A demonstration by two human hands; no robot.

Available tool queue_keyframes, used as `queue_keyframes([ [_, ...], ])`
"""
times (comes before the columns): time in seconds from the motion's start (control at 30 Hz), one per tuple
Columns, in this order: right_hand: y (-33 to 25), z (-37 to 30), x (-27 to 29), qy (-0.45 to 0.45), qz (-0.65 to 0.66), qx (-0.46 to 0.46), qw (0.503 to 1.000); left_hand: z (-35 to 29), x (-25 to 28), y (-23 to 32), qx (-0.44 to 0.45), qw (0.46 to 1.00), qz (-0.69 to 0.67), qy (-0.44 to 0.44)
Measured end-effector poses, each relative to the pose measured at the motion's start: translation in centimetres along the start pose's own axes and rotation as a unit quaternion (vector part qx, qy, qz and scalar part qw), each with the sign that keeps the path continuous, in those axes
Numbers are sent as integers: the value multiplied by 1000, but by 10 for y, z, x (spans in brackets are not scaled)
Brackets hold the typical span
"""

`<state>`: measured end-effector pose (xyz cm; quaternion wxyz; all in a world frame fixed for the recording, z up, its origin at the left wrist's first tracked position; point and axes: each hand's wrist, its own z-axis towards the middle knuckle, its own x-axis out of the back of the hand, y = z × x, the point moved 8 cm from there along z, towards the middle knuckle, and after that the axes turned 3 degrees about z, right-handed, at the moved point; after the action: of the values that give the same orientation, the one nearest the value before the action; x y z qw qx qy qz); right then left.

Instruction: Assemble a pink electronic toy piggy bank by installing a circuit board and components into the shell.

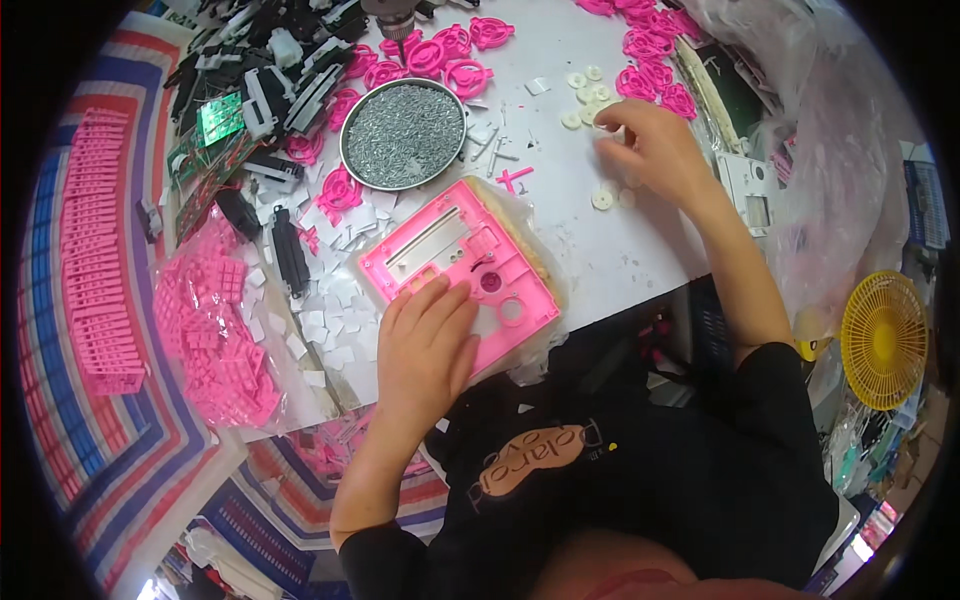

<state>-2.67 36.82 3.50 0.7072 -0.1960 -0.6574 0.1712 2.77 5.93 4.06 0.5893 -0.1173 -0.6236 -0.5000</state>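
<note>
My left hand (pixel 425 345) lies with fingers stretched out on the lower left part of a pink plastic housing (pixel 525 285). The housing sits tilted on a plastic-wrapped pad (pixel 528 240) and has a long metal strip, a small round dark part and a ring-shaped opening. Farther right, my right hand (pixel 660 155) hovers at a loose group of white round discs (pixel 590 95). Its thumb and index finger are apart, with nothing visible between them. A few more discs (pixel 602 198) lie just below that hand, partly hidden.
A round metal dish (pixel 403 135) full of small screws stands beyond the housing, beneath an electric screwdriver tip (pixel 398 30). Pink ring parts (pixel 455 45) and black parts (pixel 290 90) surround it. A bag of pink pieces (pixel 215 330) lies left; a yellow fan (pixel 884 340) stands right.
</note>
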Motion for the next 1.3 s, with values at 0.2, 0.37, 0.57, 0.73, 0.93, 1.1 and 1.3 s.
queue_keyframes([
  [0.2, 18, 7, -11, -15, -116, 96, 989, 4, 0, 1, -10, 1000, -11, 13],
  [0.37, -29, 9, -6, -5, -9, 100, 995, -5, 2, 1, -6, 999, 14, 41],
  [0.57, -156, -44, -51, -34, 82, 259, 962, -2, 0, 0, -4, 999, 22, 39],
  [0.73, -170, -45, -73, -4, -3, 310, 951, -1, 1, 1, 0, 998, 17, 52],
  [0.93, -172, -50, -76, 8, -37, 270, 962, -4, 2, -1, 3, 998, 1, 59],
  [1.1, -169, -52, -81, 23, -65, 231, 971, 0, 12, -5, 12, 998, -37, 54],
  [1.3, -163, -47, -77, -5, 4, 213, 977, 90, 49, -83, 99, 980, 52, 162],
])
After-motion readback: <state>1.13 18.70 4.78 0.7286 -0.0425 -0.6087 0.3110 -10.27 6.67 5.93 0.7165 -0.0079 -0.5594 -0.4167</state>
